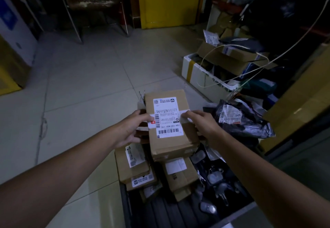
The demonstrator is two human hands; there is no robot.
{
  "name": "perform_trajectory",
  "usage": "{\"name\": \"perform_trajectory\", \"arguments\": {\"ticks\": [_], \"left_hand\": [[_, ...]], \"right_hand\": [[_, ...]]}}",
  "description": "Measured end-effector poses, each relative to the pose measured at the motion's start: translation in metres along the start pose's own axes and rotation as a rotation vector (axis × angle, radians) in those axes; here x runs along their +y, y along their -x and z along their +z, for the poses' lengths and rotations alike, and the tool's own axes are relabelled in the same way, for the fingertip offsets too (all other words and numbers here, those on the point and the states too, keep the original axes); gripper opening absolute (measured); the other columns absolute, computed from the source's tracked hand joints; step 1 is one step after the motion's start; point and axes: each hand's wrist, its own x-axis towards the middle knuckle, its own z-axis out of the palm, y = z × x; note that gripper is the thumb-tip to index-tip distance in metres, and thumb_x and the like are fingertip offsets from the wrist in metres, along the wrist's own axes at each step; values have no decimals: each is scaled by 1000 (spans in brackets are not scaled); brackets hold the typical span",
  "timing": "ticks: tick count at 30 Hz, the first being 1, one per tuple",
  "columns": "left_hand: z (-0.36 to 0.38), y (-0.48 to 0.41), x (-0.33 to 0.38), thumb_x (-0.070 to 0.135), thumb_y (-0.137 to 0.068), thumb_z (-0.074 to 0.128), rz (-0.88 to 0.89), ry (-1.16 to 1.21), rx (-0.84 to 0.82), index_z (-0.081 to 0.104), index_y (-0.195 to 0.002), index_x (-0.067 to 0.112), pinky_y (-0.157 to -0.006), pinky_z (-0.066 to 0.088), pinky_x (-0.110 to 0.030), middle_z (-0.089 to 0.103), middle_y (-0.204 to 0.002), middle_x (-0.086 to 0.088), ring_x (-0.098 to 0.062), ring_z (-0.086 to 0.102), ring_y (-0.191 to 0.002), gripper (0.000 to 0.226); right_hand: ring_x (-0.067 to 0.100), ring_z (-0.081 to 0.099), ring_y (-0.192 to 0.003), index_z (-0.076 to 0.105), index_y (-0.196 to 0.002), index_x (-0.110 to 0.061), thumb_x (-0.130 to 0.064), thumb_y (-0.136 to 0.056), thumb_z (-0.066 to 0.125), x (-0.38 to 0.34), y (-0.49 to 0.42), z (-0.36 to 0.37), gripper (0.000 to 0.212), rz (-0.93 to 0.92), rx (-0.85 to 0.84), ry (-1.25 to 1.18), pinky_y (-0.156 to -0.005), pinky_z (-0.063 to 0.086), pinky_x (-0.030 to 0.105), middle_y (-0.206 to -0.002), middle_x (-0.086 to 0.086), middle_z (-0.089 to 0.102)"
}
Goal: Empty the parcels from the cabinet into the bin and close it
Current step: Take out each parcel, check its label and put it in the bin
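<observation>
**Two hands hold one brown box over the bin**

The fingers (143, 116) of the left hand (131, 129) are bent over the left edge of a brown box (169, 145), and their tips lie on its top. The fingers of the right hand (201, 124) are bent over the right edge in the same way. Both hands grip the box, one on each side. The box is up in the air and lies flat, with its top facing the camera. A white label (167, 117) with black bars is stuck on top, and a strip of white tape goes across it.

Right under the box is the bin (169, 213), which is dark with a ribbed bottom. More brown boxes (133, 167) lie in it, stacked at the left and in the middle. Some small see-through packs (214, 177) lie in its right part.

Just to the right of the held box is a black plastic bag (244, 120) with a white label. Farther back on the right stands a white foam box (196, 77) full of things, with a thin pale cord (250, 71) looping over it. The floor (80, 84) has pale tiles. At the far wall is a yellow panel (167, 0).
</observation>
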Motion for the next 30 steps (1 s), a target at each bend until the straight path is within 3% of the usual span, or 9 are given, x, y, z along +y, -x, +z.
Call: {"name": "perform_trajectory", "arguments": {"ticks": [3,7,10,14,16,19,22,24,30], "left_hand": [[-3,-5,-5,26,-91,64,-25,0,9,58,-121,26,-93,55,-51,72,-111,-7,-29,69,-105,30],[-5,-10,-6,24,-92,63,-48,33,20,61,-119,21,-92,56,-49,73,-102,-8,-29,70,-102,27],[-4,-13,-10,25,-91,65,-54,40,-5,62,-121,21,-91,56,-48,75,-102,-8,-29,70,-103,30],[-2,-16,-13,41,-65,79,-63,17,-49,62,-122,30,-99,51,-54,63,-130,-10,-35,51,-130,60],[-4,-20,-15,44,-59,81,-65,30,-40,61,-122,31,-99,50,-55,58,-137,-10,-37,46,-135,67],[-2,-17,-13,39,-71,77,-62,22,-22,61,-120,28,-96,53,-52,62,-130,-9,-33,55,-124,52],[1,-16,-12,29,-89,66,-55,43,-23,63,-120,23,-88,56,-42,70,-113,-7,-26,66,-101,31],[3,-16,-11,28,-91,65,-56,46,-15,63,-120,20,-90,55,-41,73,-106,-5,-24,68,-97,30],[0,-17,-10,41,-77,74,-50,-44,13,61,-120,27,-91,48,-40,67,-119,-2,-25,62,-104,47]], "right_hand": [[20,63,-87,67,-107,-22,-35,-94,64,2,-3,2,19,12,-7,-8,-67,48,29,-98,2,67],[25,64,-98,68,-101,-25,-39,-91,67,2,-8,3,18,19,-9,11,-87,51,40,-103,3,68],[24,65,-94,67,-109,-22,-39,-91,66,2,-10,0,24,15,6,14,-76,51,34,-104,3,68],[26,70,-91,67,-117,-16,-38,-91,66,6,-12,-6,34,12,27,9,-69,57,33,-106,7,71],[23,70,-87,66,-117,-14,-35,-94,64,6,-12,-5,32,5,20,0,-59,55,27,-104,7,71],[21,69,-82,65,-117,-13,-32,-95,63,2,-10,-1,29,-7,21,19,-54,51,23,-101,7,70],[23,68,-79,65,-117,-10,-31,-95,63,0,-9,-1,30,0,18,41,-48,50,22,-101,11,70],[22,66,-73,64,-114,-8,-28,-96,62,-1,-9,-1,27,9,17,33,-46,51,22,-95,11,68],[20,65,-70,63,-116,-2,-25,-97,61,-3,-9,0,30,17,29,46,-42,48,18,-94,11,68]]}}
